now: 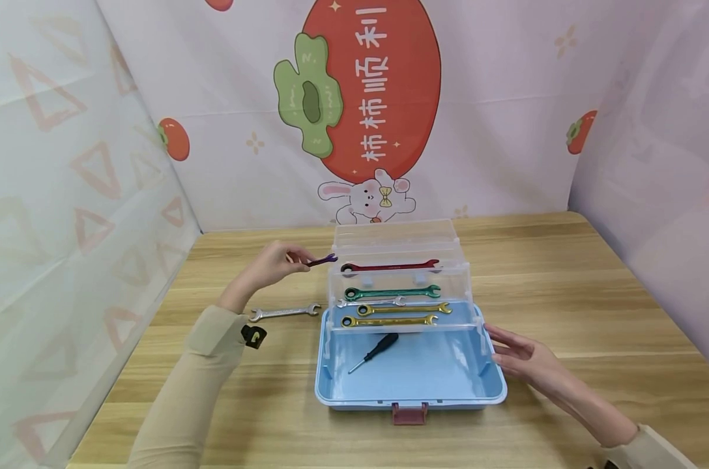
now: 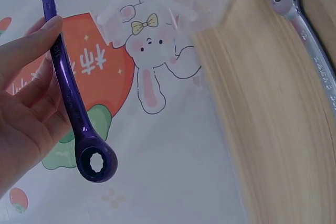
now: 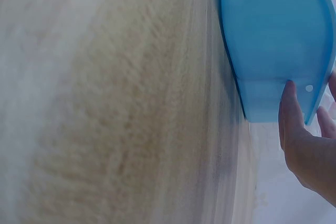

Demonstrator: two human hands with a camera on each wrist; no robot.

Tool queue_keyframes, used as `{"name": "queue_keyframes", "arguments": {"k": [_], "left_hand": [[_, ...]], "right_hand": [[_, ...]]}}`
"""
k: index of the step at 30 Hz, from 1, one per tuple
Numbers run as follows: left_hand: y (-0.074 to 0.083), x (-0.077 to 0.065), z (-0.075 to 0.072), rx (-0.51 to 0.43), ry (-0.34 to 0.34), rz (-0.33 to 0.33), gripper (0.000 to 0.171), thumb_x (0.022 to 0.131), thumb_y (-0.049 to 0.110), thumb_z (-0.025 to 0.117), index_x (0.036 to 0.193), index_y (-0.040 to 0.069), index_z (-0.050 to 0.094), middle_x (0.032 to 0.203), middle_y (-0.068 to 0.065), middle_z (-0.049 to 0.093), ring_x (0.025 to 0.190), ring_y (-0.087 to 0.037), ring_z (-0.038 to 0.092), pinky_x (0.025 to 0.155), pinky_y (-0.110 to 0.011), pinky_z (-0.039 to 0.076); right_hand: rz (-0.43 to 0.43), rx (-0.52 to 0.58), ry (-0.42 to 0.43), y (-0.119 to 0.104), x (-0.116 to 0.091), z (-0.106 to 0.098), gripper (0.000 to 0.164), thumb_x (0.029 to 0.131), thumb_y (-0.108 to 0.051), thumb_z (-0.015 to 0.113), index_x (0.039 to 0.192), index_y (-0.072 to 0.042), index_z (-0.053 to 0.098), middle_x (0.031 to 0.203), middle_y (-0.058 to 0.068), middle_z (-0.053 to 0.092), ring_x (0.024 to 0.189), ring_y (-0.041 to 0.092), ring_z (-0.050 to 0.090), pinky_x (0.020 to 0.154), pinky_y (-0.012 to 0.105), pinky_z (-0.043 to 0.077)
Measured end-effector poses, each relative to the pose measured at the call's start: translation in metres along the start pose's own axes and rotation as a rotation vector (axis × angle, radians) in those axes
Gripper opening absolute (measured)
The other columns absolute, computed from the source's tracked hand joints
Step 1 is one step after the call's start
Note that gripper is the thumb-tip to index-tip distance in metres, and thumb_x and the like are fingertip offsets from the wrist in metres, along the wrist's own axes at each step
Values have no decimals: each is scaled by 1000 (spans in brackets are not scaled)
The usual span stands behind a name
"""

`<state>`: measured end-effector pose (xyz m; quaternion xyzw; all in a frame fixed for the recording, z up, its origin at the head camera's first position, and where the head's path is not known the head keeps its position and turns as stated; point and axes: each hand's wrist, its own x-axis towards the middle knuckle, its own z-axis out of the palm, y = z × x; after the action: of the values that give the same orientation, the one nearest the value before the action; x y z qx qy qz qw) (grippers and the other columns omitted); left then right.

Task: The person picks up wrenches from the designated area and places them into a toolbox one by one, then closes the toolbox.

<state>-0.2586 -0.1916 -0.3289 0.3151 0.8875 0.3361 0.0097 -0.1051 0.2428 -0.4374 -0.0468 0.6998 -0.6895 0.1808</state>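
Observation:
My left hand [image 1: 276, 264] pinches a purple ratchet wrench [image 2: 69, 90] between thumb and fingers, raised beside the back left of an open blue toolbox [image 1: 431, 374]. In the left wrist view, its ring end points down and its open end up. My right hand [image 1: 535, 362] rests its fingertips on the toolbox's right side wall, fingers fairly straight. The clear fold-out trays [image 1: 468, 286] hold a red wrench [image 1: 390, 267], a green wrench [image 1: 392, 293], a small silver wrench [image 1: 372, 302] and two gold wrenches [image 1: 390, 321]. A black-handled screwdriver [image 1: 384, 344] lies in the toolbox bottom.
A silver double open-ended wrench [image 1: 285, 312] lies on the wooden table [image 1: 595, 293], left of the toolbox. The toolbox's brownish-red latch [image 1: 409, 414] hangs at the front. Printed cloth walls [image 1: 495, 117] stand around the table's back and sides.

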Motion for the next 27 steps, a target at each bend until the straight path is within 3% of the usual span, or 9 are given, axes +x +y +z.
{"name": "queue_keyframes", "arguments": {"k": [7,16,19,23,25,27], "left_hand": [[13,15,0,-16,-17,-1,11,77,-1,63,88,0,68,78,-8,65,69,-17,54,63,-30,45],[23,33,3,-2,-26,46,12,76,-2,65,88,-1,68,79,-8,65,70,-17,55,66,-30,46],[26,38,5,4,-40,50,13,77,-2,64,89,-1,67,80,-8,64,71,-17,55,68,-30,47],[32,45,8,19,-62,49,14,77,-2,64,91,1,67,81,-8,64,72,-17,56,69,-30,47],[35,49,10,32,-72,47,14,77,-1,64,91,1,67,82,-7,64,74,-17,55,69,-29,47],[38,53,11,42,-79,40,14,77,1,65,91,3,68,82,-6,64,74,-17,55,68,-28,47]], "right_hand": [[30,-67,11,-2,1,0,61,86,-14,57,137,1,26,138,10,34,102,-5,50,84,26,45],[35,-66,4,-3,1,1,62,86,-13,56,137,1,25,141,19,26,103,-4,50,84,27,45],[33,-61,3,-3,1,1,61,86,-14,56,137,1,25,140,14,30,103,-4,50,84,27,45],[21,-39,4,-2,1,0,60,86,-12,56,137,1,26,129,-8,43,103,-3,50,84,26,45],[23,-39,7,-2,1,0,60,86,-12,56,136,1,26,130,-6,42,103,-3,51,84,26,45],[30,-50,12,-1,0,0,60,86,-13,57,137,1,27,136,6,38,102,-3,51,84,26,45]]}}
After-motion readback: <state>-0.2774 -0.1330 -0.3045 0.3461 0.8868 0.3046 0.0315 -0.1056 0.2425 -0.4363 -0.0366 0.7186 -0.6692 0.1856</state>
